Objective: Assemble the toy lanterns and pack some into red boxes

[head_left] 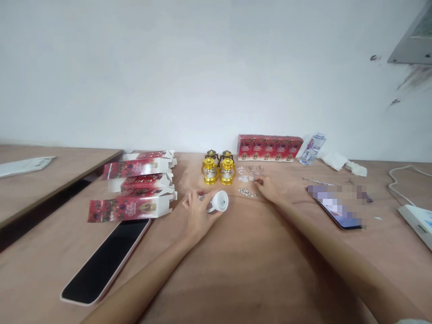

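Beyond the grip stands a smooth, pale blue-white wall [168, 81] – scuffed far to the right, below a grey, straight-edged panel [413, 47]. Under the grip: a brown, wood-like tabletop [253, 261] – leftward, past a narrow dark gap [10, 237], another brown tabletop [62, 173].

Left hand [200, 212] curls in a grip; right hand [266, 187], fingertips lowered, reaches nearer the back edge of the desk [236, 261].

On my feed, the round-based item [221, 201] and small pieces [243, 178] are white, the front lanterns [209, 173] gold, the rear lanterns [227, 155] dark. I see lantern pictures repeating along the red carton row [269, 148].
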Demonstrator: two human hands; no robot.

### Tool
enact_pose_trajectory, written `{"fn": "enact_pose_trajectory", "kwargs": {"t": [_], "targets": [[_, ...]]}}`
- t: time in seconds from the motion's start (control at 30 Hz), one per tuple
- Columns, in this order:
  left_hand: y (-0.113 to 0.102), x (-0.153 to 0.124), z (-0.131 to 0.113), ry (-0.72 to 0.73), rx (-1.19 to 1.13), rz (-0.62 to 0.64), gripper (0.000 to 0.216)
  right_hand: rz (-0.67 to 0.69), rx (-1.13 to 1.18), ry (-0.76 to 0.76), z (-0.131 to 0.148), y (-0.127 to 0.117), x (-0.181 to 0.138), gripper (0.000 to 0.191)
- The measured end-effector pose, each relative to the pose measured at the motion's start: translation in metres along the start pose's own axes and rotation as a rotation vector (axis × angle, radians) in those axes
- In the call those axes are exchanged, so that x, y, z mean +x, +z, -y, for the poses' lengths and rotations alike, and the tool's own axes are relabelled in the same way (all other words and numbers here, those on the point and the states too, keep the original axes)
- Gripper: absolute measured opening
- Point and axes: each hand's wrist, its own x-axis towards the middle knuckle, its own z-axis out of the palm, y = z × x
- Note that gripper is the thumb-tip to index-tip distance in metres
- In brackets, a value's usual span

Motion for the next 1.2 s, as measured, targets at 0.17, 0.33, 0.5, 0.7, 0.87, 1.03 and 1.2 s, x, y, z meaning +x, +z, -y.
{"fn": "enact_pose_trajectory", "kwargs": {"t": [0.17,0.33,0.5,0.7,0.87,1.03,1.2], "targets": [[-0.002,0.0,0.0,0.015,-0.009,-0.002,0.047,-0.053,0.185,-0.155,0.042,0.013,-0.027,0.014],[-0.002,0.001,-0.001,0.05,-0.03,0.005,0.044,-0.147,0.453,-0.579,0.085,0.019,-0.071,0.008],[-0.001,0.0,-0.001,0.128,-0.017,0.036,0.044,-0.173,0.459,-0.62,0.092,0.022,-0.079,0.011],[0.0,-0.001,0.0,0.2,0.013,0.038,0.046,-0.083,0.534,-0.478,0.093,0.022,-0.081,0.008],[0.0,-0.002,0.001,0.201,0.032,0.067,0.046,0.102,0.591,-0.421,0.091,0.021,-0.077,0.013],[0.001,-0.003,0.003,0.219,0.022,0.07,0.044,0.167,0.58,-0.442,0.089,0.019,-0.075,0.018],[0.003,0.0,0.004,0.157,-0.011,0.049,0.047,0.136,0.541,-0.419,0.084,0.017,-0.07,0.02]]}}
